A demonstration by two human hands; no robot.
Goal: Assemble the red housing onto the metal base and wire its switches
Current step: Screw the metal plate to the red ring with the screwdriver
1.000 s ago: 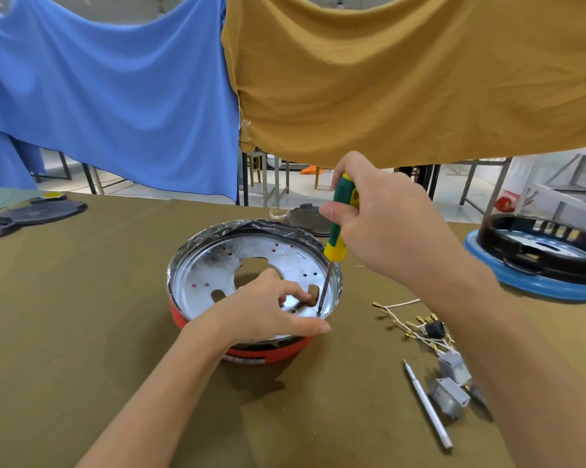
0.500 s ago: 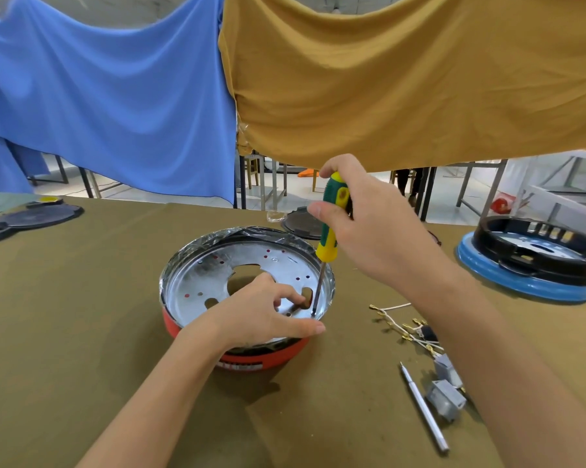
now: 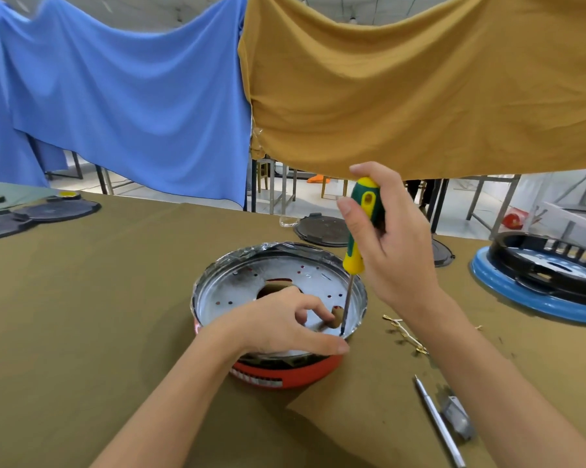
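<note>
The head view, the only one, shows the red housing (image 3: 286,373) sitting on the olive-covered counter (image 3: 82,315) at lower centre of the frame, with the shiny metal base (image 3: 237,292) nested inside it, so that only a band of red shows below the silver rim. The left hand (image 3: 278,324) comes in from the lower left and rests on the base's near rim: its thumb lies stretched along the rim while the other fingers (image 3: 315,307) curl down toward a slot in the plate, apparently steadying a small part or screw, though what they pinch is too small to tell. The right hand (image 3: 391,238), just above and right of the housing, has its fingers wrapped round the green-and-yellow handle of a screwdriver (image 3: 361,231). The tool's long axis runs nearly upright, leaning slightly to the right at the top, and its tip meets the plate directly beside the left fingertips, near the right inner edge of the base. The coming turn depends on that tip staying seated under the handle, and the right hand is the one placed to drive it. Loose wires (image 3: 406,336) lie on the counter right of the housing, partly hidden by the right forearm, and a slim metal tool (image 3: 436,423) and a small grey part (image 3: 457,417) lie at lower right; the wiring looks not yet begun.
</note>
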